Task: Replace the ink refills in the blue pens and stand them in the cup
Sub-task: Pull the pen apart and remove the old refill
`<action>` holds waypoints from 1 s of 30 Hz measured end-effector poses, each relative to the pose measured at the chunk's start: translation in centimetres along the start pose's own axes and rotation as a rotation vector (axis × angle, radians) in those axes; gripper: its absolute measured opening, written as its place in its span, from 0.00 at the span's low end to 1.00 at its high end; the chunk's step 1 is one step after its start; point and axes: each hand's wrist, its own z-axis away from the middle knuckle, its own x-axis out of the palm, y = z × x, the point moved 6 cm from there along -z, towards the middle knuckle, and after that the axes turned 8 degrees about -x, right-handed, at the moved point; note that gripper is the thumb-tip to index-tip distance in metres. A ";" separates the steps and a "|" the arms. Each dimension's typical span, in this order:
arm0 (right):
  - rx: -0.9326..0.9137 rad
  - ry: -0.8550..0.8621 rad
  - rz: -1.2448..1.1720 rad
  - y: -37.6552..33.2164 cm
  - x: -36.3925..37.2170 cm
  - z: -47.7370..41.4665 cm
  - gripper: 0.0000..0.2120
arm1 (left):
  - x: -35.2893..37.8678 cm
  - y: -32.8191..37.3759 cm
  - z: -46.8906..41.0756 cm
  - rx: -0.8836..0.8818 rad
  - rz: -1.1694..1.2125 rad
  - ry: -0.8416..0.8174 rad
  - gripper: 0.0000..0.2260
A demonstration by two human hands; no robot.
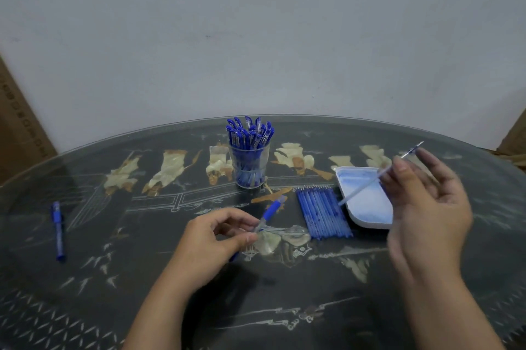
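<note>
Home: ornate inlaid glass-topped table

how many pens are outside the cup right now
2: a loose pen lies far left on the table, and the left hand holds a second pen. None appears hidden.

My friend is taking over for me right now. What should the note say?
Left hand holds a blue pen low over the table.
Right hand pinches a pale refill above the white tray.
Done: many pens stand in the cup.
Left: finish this pen, stand it in the cup, then probably the loose pen at far left.
Blue refills lie in a row beside the tray.
</note>
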 end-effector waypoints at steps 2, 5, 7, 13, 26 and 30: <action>0.013 -0.015 0.108 0.4 -0.5 -0.5 0.13 | -1.3 -0.2 -0.1 0.035 0.104 0.192 0.11; 0.029 -0.134 0.313 2.0 0.1 -0.3 0.11 | -3.6 -1.2 0.3 0.067 0.276 0.488 0.10; 0.028 -0.277 0.478 3.6 1.3 0.0 0.10 | -4.4 -2.1 0.6 0.070 0.345 0.607 0.09; 0.100 -0.598 0.864 8.2 4.1 -0.5 0.08 | -4.6 -4.3 0.2 0.031 0.396 0.704 0.08; 0.226 -0.818 1.155 12.4 6.0 -2.9 0.06 | -4.5 -5.2 -0.3 0.044 0.410 0.684 0.10; 0.256 -0.842 1.146 13.2 6.4 -2.7 0.06 | -4.4 -5.2 -0.4 0.052 0.398 0.671 0.09</action>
